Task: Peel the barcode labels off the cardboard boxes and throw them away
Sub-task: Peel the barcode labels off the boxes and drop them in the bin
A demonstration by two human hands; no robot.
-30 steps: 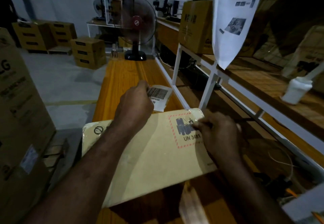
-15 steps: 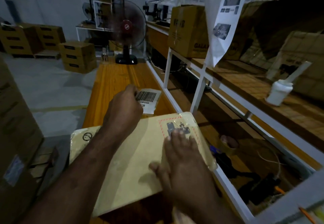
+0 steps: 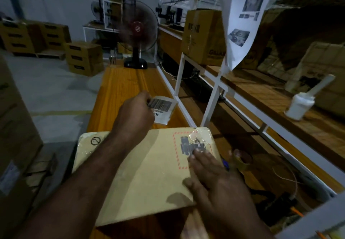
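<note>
Lifted slightly farther beyond the far edge of the cardboard box [image 3: 141, 175], the barcode label [image 3: 162, 109] hangs free, pinched in the left hand [image 3: 134, 116], while the right hand [image 3: 214, 180] lies flat-fingered on the box top, so discarding likely comes next.

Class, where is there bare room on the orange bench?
Bare: the bench stretch between the fan base and the left hand holding the barcode label. Crowded: the near end, covered by the box under the right hand.
</note>
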